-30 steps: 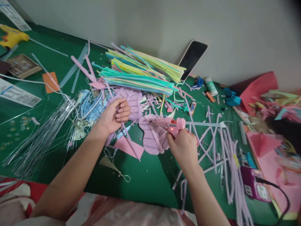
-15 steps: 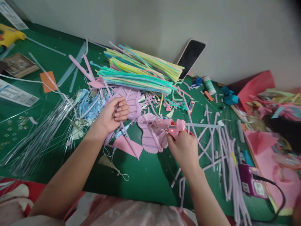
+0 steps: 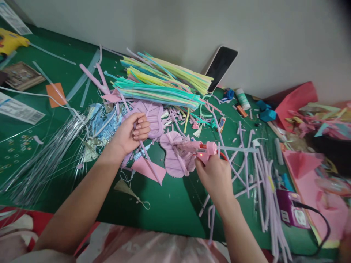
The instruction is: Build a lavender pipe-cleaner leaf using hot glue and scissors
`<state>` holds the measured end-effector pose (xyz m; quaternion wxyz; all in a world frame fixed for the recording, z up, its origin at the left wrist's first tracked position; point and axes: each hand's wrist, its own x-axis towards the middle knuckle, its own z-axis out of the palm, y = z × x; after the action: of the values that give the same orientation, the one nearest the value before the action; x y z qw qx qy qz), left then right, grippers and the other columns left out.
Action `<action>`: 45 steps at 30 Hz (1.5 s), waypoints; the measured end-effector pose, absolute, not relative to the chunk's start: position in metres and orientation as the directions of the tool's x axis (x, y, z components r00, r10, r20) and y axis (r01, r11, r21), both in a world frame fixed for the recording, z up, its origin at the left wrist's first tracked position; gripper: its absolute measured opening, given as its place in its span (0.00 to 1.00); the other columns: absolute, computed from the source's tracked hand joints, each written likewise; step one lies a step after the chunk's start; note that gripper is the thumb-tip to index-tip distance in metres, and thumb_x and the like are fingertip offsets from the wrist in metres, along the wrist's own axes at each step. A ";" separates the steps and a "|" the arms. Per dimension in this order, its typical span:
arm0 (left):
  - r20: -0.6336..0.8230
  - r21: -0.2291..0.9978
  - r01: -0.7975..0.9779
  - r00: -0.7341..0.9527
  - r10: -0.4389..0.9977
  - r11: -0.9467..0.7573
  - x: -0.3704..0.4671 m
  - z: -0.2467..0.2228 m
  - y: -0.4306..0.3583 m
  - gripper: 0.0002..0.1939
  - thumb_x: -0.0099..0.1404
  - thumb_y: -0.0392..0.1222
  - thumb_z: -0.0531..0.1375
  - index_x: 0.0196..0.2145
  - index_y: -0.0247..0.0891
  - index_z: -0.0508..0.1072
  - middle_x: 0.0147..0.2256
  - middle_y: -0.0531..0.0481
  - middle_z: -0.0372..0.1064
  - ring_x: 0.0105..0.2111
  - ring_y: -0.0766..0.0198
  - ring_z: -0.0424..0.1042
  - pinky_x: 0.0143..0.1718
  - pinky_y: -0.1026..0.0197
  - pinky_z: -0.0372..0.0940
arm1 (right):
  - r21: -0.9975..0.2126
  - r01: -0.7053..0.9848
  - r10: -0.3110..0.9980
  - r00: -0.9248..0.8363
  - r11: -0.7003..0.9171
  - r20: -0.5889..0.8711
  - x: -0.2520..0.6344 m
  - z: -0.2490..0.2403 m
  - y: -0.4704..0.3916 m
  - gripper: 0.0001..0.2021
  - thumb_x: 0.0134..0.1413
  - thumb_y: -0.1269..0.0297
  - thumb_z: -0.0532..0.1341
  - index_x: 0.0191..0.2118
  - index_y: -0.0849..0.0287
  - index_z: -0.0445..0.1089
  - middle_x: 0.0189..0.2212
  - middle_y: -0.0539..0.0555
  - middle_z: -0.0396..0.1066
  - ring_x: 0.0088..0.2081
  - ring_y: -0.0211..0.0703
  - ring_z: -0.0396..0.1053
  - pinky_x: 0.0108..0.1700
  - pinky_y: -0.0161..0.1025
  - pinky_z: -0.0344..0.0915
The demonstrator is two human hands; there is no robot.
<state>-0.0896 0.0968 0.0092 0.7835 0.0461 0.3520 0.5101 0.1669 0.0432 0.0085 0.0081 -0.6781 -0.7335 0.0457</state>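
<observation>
My left hand (image 3: 134, 133) is closed around a lilac pipe cleaner (image 3: 150, 162), whose lower end slants down over a pink paper piece (image 3: 146, 168). Wrapped in my right hand (image 3: 215, 175) is a pink hot glue gun (image 3: 204, 149), its small light glowing and a clear glue stick (image 3: 238, 148) jutting out the back. The gun's nozzle end lies over a lilac wing-like shape (image 3: 175, 166) made of pipe cleaners, flat on the table. A second lilac pipe-cleaner shape (image 3: 152, 117) lies just behind my left fingers.
Bundles of coloured pipe cleaners (image 3: 161, 91) lie at the back before a leaning phone (image 3: 222, 67). Loose lilac pipe cleaners (image 3: 270, 204) and a purple power box (image 3: 292, 208) are on the right. Silver strands (image 3: 52, 157) and a yellow glue gun (image 3: 12, 42) are left.
My right hand and the glue gun have shifted very slightly downward over the lilac shape. My left hand keeps its hold on the pipe cleaner; the whole view has moved a little.
</observation>
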 end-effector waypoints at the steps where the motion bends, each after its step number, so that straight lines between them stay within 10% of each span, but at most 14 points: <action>1: -0.505 0.430 -0.768 0.231 0.831 0.475 -0.089 0.009 0.097 0.21 0.69 0.34 0.49 0.18 0.39 0.56 0.12 0.61 0.46 0.08 0.76 0.50 0.07 0.72 0.43 | -0.078 0.994 0.996 -0.076 0.072 -0.045 0.167 0.009 0.043 0.13 0.56 0.61 0.53 0.30 0.63 0.70 0.18 0.58 0.70 0.21 0.49 0.68 0.24 0.37 0.51; 45: -0.465 0.445 -0.761 0.255 0.848 0.472 -0.091 0.009 0.097 0.25 0.73 0.36 0.43 0.17 0.37 0.58 0.12 0.60 0.48 0.08 0.78 0.51 0.08 0.73 0.43 | -0.067 0.993 0.993 -0.103 0.098 -0.065 0.183 0.011 0.024 0.14 0.56 0.61 0.51 0.27 0.62 0.68 0.18 0.61 0.71 0.21 0.50 0.70 0.24 0.37 0.50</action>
<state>-0.0907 0.0967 0.0088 0.7894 0.0647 0.3360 0.5096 0.1830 0.0243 0.0110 -0.0018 -0.6699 -0.7410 0.0469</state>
